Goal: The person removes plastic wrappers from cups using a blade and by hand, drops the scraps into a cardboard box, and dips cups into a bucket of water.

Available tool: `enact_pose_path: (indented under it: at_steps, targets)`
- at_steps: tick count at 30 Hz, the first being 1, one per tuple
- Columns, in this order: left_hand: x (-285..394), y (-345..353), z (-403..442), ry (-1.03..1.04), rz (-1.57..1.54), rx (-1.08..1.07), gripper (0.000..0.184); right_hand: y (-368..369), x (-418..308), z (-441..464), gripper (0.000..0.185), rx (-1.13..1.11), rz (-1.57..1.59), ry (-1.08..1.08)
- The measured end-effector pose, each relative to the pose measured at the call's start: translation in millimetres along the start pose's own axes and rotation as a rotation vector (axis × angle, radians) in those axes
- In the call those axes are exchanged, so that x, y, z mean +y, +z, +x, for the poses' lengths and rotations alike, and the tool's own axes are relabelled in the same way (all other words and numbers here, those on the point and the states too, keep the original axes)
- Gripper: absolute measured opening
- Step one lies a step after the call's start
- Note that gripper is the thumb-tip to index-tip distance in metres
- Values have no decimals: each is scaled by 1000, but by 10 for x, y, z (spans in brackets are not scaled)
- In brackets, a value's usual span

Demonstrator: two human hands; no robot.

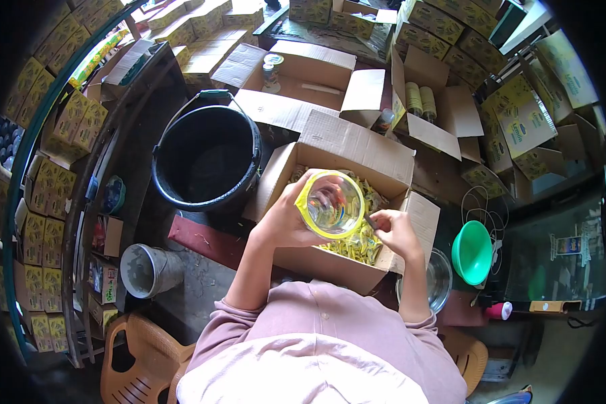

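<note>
A clear jar with a yellow rim [334,205] is held in my left hand [288,217], its round end turned up toward the camera. My right hand [398,233] is closed near the jar's right side, pinching a small dark object that I cannot make out. Both hands are above an open cardboard box [357,149] holding many small yellow-green wrapped packets [353,247]. The jar hides part of the packets.
A large black bucket [205,158] stands left of the box, with a grey bucket [151,271] below it. Open cartons [296,77] lie beyond. At right are a green bowl [472,252] and a clear basin [439,279]. Orange chairs [141,357] stand near me.
</note>
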State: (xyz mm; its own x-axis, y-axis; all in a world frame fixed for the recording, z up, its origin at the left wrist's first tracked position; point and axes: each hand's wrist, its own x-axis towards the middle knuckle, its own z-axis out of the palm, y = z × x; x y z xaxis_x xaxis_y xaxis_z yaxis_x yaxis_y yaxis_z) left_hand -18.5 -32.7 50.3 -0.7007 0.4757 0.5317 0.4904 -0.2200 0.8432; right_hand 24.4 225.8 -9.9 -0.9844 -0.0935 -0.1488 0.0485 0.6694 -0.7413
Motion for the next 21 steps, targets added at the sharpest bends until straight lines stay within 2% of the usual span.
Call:
enact_pose_path:
  at_steps: [3,8,10,13,14,17,21]
  targets:
    - [-38,-15,-35,-3,98,35,71,-4,-60,-63,26,142,226,23]
    - [-133,-29,-105,70,214,69,84,17,-129,-68,20,257,365,5]
    - [-134,-11,-105,69,260,126,85,14,-150,-28,17,352,357,-67]
    - [-184,53,-107,101,289,245,74,-11,-300,19,14,468,424,-195]
    - [-170,112,-84,106,189,330,70,-26,-360,34,14,504,442,-255]
    - [-236,153,-68,165,172,409,66,-18,-595,44,17,607,424,-422]
    - [-261,152,-132,50,436,447,76,144,-886,18,22,740,341,-547]
